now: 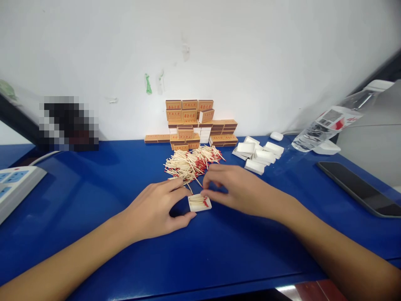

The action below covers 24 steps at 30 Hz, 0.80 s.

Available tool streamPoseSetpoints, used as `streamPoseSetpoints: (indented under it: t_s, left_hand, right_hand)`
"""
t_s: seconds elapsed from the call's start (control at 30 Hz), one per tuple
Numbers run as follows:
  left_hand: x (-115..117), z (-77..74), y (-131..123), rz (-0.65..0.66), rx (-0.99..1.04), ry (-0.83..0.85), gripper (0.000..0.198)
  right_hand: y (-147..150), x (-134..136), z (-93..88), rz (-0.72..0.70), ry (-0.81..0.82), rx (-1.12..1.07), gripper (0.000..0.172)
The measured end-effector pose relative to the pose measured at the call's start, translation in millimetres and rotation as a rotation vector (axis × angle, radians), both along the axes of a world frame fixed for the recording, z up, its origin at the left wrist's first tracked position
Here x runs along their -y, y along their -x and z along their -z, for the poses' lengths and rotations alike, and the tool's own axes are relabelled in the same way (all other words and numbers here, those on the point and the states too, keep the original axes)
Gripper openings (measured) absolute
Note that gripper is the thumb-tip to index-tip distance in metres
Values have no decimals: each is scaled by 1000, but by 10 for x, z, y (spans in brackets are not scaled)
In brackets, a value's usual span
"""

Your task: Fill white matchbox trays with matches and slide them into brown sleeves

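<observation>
head view, counter (125, 263): glossy blue, far edge running along a pale, scuffed wall (125, 54); near edge low in view.
tray (194, 208): small, white, open side up; about midway along the counter, between near and far edges, long sides roughly parallel to the near edge.
matches in tray (198, 201): thin layer, laid lengthwise, red heads toward the right end.
left hand (156, 211): just left of the tray; fingers (181, 193) parted from thumb by about the tray's width, lightly holding its left end, index at far side, thumb at near side.
right hand (233, 186): reaching in from the right, over the tray's far right corner; fingers curled, small gap between index and thumb; cannot tell whether gripping a match.
loose matches (186, 165): heaped beyond both hands, toward the far edge; a few strays trailing tray-ward.
matchboxes (189, 115): tan, red print, stacked in tiers against the wall, middle of far edge.
spare trays (264, 157): white, jumbled, right of the heap, near far edge.
bottle (328, 121): clear, white cap, toward far right corner, slanted in view.
white case (276, 136): small, rounded, at far edge, left of the bottle.
phone (360, 188): dark, lying flat by the right edge.
socket box (19, 188): white, blue panels, far to the left, partly out of view.
</observation>
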State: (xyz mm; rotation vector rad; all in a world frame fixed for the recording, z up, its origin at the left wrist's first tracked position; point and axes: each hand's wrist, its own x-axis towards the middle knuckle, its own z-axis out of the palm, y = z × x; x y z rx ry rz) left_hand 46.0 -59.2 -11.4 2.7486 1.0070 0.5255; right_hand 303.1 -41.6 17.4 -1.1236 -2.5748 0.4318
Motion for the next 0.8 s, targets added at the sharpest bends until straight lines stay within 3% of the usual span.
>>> streamPoseSetpoints:
  t_s: [0.13, 0.23, 0.47, 0.8]
  left_hand:
    - [0, 4, 0, 7, -10, -7, 25]
    - [4, 16, -1, 15, -1, -18, 27]
    - [22, 2, 9, 28, -12, -17, 26]
    - [62, -45, -14, 112, -65, 64, 28]
  right_hand:
    - [-189, -267, 49, 331, -122, 5, 15]
    - [-272, -432, 142, 480, -65, -18, 11]
    - [-42, -370, 290, 380, -114, -202, 13]
    - [196, -128, 179, 339, -11, -169, 11]
